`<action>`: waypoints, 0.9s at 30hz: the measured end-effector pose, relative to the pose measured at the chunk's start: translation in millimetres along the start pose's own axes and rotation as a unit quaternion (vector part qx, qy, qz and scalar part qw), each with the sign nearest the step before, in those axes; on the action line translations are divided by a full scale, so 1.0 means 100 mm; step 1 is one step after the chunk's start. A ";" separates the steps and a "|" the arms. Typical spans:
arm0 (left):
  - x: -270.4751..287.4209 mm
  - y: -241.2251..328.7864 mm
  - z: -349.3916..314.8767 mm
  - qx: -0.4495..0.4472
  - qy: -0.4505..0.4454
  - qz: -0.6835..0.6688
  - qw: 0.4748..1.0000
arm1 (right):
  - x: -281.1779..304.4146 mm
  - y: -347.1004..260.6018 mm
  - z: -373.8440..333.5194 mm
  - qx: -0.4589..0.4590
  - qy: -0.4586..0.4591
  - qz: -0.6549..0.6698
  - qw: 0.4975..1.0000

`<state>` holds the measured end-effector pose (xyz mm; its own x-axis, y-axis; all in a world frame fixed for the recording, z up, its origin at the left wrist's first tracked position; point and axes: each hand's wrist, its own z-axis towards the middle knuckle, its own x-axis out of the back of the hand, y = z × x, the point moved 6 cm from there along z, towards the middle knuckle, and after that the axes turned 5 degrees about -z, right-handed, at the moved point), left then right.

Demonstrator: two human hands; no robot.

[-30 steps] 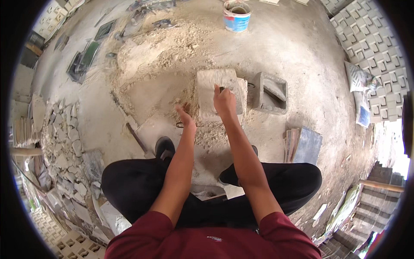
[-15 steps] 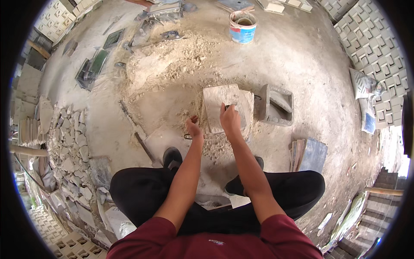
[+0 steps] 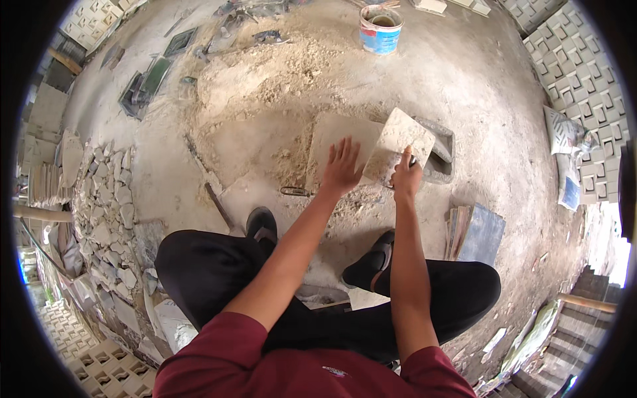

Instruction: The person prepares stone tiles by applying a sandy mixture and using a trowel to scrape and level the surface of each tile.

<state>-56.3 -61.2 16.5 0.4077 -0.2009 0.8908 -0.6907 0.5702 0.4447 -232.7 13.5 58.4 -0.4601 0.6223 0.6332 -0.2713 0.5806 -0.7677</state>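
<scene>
My right hand (image 3: 406, 178) is closed round the dark handle of a flat rectangular trowel (image 3: 400, 136). The trowel's pale, dusty plate is tilted up and partly covers a grey concrete box frame (image 3: 446, 174) behind it. To its left, my left hand (image 3: 342, 167) has its fingers spread over a square, powder-covered slab surface (image 3: 325, 136); whether the palm touches it I cannot tell. A metal loop handle (image 3: 294, 191) sticks out at the slab's near left corner. Loose crumbs of mix lie around the slab's edges.
A heap of sandy mix (image 3: 265, 83) spreads beyond the slab. Farther back stands a blue and white bucket (image 3: 381, 30). Thin boards (image 3: 481, 233) lean at the right, broken rubble (image 3: 109, 212) lies at the left, and a long bar (image 3: 217, 204) rests near my left foot.
My right hand has lifted the trowel off the slab and moved right, tilting its plate. My left hand has moved forward and right from the slab's left edge, opening its fingers over the surface.
</scene>
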 end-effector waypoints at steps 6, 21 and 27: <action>-0.12 0.17 -0.01 -0.031 -0.040 0.062 0.997 | 0.39 0.07 0.04 -0.016 0.010 0.047 0.999; -0.48 -1.07 -0.46 0.416 0.092 -0.723 0.544 | -0.62 -0.33 -0.44 0.105 -0.111 -0.122 0.981; -0.46 -1.40 -0.69 0.375 0.212 -0.746 0.508 | -0.71 -0.82 -0.64 0.119 -0.172 -0.101 0.973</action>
<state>63.3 -77.2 -93.0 0.7935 0.3166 -0.5197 0.6076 -0.4603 0.6473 -123.9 -45.0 82.2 -0.6217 0.2725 0.7343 -0.5543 0.5092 -0.6583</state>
